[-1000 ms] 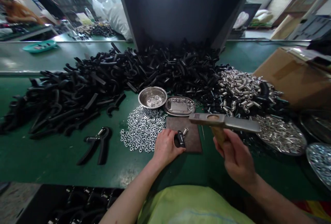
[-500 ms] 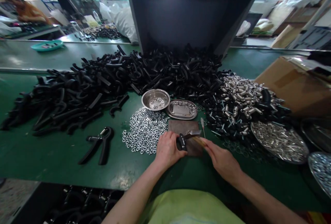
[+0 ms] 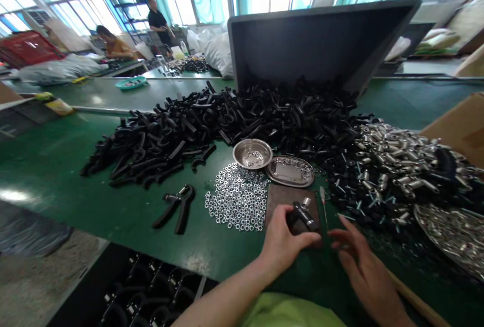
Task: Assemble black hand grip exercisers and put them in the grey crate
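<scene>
On a brown metal plate [image 3: 274,196] lies a black hand grip strengthener [image 3: 304,216] with a silver spring at its top. My left hand [image 3: 282,241] is curled around its near side, thumb and fingers against it. My right hand [image 3: 359,269] is just to the right, fingers apart and slightly blurred. Beneath that hand runs a wooden hammer handle [image 3: 414,299]; the head is hidden. A thin screwdriver [image 3: 323,203] lies beside the plate. Loose nuts [image 3: 238,198] are spread left of the plate, and another hand grip strengthener [image 3: 177,207] lies farther left.
Black handles [image 3: 242,110] are heaped before a tipped grey bin [image 3: 321,45]. A round steel bowl [image 3: 252,153] and an oval tray [image 3: 290,171] hold small parts. Silver springs [image 3: 401,150] and a dish of metal pins [image 3: 449,231] are at right. Two people are in the background.
My right hand has let go of the hammer, which has moved from above the plate to the lower right. The view has turned left. My left hand stays at the hand grip strengthener.
</scene>
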The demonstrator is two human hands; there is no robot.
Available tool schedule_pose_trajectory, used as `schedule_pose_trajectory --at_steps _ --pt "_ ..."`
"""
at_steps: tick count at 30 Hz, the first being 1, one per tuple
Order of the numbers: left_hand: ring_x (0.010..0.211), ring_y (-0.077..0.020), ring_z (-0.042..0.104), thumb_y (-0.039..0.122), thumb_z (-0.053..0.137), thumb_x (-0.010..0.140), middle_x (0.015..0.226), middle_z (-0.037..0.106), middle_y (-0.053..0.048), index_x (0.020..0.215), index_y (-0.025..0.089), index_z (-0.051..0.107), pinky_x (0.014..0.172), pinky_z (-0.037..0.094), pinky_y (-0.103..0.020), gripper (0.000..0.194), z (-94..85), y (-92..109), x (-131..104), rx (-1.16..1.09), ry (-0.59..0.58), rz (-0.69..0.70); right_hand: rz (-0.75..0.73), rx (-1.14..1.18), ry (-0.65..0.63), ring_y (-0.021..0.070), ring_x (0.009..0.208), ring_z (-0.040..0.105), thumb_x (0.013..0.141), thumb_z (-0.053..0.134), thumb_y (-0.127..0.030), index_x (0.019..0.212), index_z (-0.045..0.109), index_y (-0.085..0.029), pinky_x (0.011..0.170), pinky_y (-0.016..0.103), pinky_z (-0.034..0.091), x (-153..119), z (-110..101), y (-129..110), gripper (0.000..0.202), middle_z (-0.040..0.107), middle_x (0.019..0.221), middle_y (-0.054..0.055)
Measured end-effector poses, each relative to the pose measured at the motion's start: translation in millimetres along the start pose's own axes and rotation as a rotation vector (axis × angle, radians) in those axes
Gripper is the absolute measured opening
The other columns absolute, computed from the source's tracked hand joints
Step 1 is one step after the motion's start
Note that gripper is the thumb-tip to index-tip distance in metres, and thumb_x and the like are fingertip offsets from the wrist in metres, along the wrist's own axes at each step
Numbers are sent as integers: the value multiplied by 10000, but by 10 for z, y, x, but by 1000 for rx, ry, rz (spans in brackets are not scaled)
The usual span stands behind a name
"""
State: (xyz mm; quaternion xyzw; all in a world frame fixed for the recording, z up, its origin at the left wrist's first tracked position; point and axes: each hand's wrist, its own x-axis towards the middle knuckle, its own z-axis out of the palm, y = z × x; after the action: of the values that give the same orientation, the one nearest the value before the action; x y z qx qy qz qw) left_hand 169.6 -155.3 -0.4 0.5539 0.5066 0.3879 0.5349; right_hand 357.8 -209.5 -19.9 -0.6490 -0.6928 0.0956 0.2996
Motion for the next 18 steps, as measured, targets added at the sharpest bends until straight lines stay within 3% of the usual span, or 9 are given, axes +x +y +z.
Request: schedule_pose_trajectory --at_steps 3,5,7,9,11,13,15,18 --pt "952 -239 558 251 704 688 1069 598 -88 1103 205 572 822 437 -343 438 -35 23 52 78 -176 129 -12 138 -1 205 961 649 903 375 -369 1146 572 -228 805 327 530 383 163 -339 343 680 1068 66" --pt "977 -228 553 229 644 740 1102 588 -85 1083 213 606 830 442 -325 345 -312 36 296 178 -152 224 13 108 -10 210 944 661 900 381 -370 1002 641 -231 824 333 528 533 224 -348 312 704 1016 54" --pt "936 -206 569 257 583 798 1091 587 -93 1109 200 597 813 451 -307 316 -793 68 675 306 89 205 20 10 -73 225 902 678 892 388 -376 980 658 -246 790 357 545 585 260 -238 311 715 1001 35" --pt "951 -203 572 283 583 808 1053 607 -92 1096 191 602 865 428 -305 303 -1385 114 1090 528 432 11 16 -136 -144 247 844 693 884 389 -370 987 663 -267 703 389 567 570 289 -108 310 718 1003 17" --pt "1092 -267 513 285 527 847 1133 578 -155 1153 150 563 958 356 -397 337 -1954 148 1440 591 604 -98 10 -274 -199 257 764 703 883 383 -349 990 664 -283 594 402 572 531 315 -33 309 721 995 1" --pt "1126 -337 485 305 545 835 1128 577 -207 1110 112 575 960 321 -493 337 -2391 144 1674 617 696 -202 -2 -372 -226 255 702 704 887 376 -331 995 664 -287 525 399 564 501 338 -23 310 724 982 -5" --pt "1098 -374 502 335 597 798 1062 608 -218 981 99 606 927 333 -535 298 -2653 98 1801 625 743 -282 -19 -428 -224 250 674 703 895 371 -322 1003 662 -283 495 389 557 488 352 -46 313 723 989 -1" --pt "1011 -349 555 364 601 792 912 645 -175 811 119 590 875 391 -521 246 -2781 3 1873 639 787 -318 -30 -464 -213 239 656 702 903 371 -317 1007 662 -277 477 365 547 480 357 -72 312 723 993 5"
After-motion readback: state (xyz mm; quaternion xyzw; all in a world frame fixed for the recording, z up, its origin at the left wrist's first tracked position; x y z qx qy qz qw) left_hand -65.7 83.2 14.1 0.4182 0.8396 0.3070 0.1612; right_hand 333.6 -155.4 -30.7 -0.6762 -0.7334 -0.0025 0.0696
